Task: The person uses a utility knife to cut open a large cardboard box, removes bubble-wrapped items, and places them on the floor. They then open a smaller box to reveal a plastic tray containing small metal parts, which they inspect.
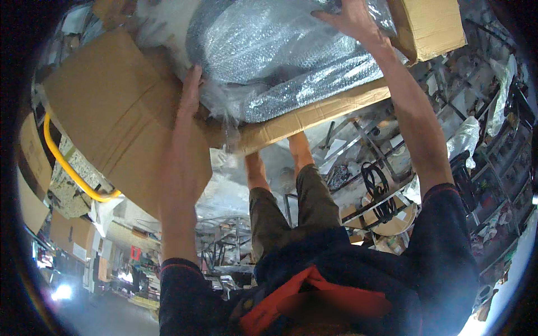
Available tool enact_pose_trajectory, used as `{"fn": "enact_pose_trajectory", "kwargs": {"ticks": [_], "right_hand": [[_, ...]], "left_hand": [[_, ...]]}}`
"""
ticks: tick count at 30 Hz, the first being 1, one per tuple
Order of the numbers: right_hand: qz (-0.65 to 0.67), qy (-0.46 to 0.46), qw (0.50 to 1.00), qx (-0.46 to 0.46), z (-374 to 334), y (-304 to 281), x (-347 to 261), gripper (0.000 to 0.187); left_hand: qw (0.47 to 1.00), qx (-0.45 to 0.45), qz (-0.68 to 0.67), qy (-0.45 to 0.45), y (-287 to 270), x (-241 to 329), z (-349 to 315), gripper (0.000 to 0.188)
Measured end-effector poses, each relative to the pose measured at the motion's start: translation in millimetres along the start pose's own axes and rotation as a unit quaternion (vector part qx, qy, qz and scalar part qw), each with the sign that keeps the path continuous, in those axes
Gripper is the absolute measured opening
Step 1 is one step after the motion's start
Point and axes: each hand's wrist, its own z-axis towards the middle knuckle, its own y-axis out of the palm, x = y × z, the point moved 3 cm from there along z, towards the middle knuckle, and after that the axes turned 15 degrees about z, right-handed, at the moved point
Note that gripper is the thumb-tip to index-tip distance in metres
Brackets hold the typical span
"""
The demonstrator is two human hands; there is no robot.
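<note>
A large item in clear bubble wrap (280, 50) lies in an open cardboard box (314, 115), filling the far middle. The shape under the wrap is rounded, but I cannot make out what it is. My right hand (354, 21) is on the far right of the wrap, with thumb and fingers spread. At the wrap's left edge, my left hand (191, 92) appears edge-on between the wrap and a big brown cardboard flap (123, 117). Its visible fingers point away from me, stretched out; the others are hidden. A loose piece of plastic hangs by the box's near left corner.
Another cardboard piece (431, 28) stands at the far right. A yellow curved tube (73, 173) lies left of the flap. Black coiled cable (376, 187) hangs on metal racks to the right, amid clutter and plastic sheeting (464, 140). My legs stand close below the box's near edge.
</note>
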Motion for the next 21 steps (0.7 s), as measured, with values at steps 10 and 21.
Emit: {"fn": "enact_pose_trajectory", "kwargs": {"ticks": [10,21], "right_hand": [[-0.006,-0.196,0.971,0.137,13.6,10.9,0.7,0.075],[-0.210,-0.417,0.842,0.271,106.3,-32.1,-107.9,0.078]], "left_hand": [[0.989,0.109,0.092,-0.036,19.1,-56.0,76.3,0.092],[0.917,0.319,0.236,-0.048,-67.1,128.5,-70.3,0.086]]}}
